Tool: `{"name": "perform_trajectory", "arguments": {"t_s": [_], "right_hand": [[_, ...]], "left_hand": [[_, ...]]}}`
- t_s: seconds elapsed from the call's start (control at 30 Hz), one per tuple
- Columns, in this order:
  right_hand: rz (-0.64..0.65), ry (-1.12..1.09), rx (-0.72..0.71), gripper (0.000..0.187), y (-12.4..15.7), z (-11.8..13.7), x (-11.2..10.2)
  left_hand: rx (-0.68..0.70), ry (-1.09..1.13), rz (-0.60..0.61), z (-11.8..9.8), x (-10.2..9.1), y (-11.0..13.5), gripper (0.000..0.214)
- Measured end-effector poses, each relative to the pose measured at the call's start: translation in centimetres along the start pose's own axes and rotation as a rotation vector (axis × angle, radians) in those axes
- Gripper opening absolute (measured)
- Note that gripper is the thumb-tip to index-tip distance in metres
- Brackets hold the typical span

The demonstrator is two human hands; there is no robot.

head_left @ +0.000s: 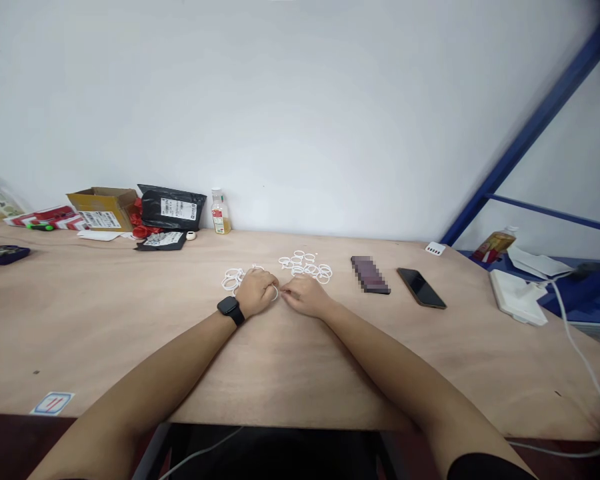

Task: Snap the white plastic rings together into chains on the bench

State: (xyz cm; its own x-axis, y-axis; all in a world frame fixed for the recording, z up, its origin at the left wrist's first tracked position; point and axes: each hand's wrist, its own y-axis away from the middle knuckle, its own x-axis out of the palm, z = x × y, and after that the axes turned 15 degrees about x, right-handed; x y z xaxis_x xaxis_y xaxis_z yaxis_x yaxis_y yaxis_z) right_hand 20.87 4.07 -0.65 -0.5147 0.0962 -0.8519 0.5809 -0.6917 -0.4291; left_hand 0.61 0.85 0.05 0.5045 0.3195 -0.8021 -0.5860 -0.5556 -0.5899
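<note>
My left hand, with a black watch on the wrist, rests on the wooden table with its fingers curled round a white ring. My right hand meets it fingertip to fingertip, pinching at the same ring. A small heap of white rings lies just left of my left hand. A larger scatter of white rings lies just beyond my right hand.
A black phone and a dark blurred flat object lie to the right. A cardboard box, black parcels and a small bottle stand by the wall. A blue metal frame and white cable are at the right.
</note>
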Motion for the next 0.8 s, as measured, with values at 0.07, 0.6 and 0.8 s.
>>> {"name": "perform_trajectory", "arguments": {"t_s": [0.07, 0.6, 0.8], "right_hand": [[-0.064, 0.013, 0.092, 0.021, -0.2, -0.9, -0.2], [-0.05, 0.061, 0.305, 0.006, -0.3, -2.6, -0.2], [0.036, -0.274, 0.183, 0.015, 0.0, -0.9, -0.2]], "left_hand": [[-0.072, -0.023, -0.005, 0.1, 0.1, 0.0, 0.023], [-0.127, -0.101, -0.071, 0.6, 1.0, 0.3, 0.025], [0.069, -0.009, -0.038, 0.3, 0.9, 0.0, 0.033]]}}
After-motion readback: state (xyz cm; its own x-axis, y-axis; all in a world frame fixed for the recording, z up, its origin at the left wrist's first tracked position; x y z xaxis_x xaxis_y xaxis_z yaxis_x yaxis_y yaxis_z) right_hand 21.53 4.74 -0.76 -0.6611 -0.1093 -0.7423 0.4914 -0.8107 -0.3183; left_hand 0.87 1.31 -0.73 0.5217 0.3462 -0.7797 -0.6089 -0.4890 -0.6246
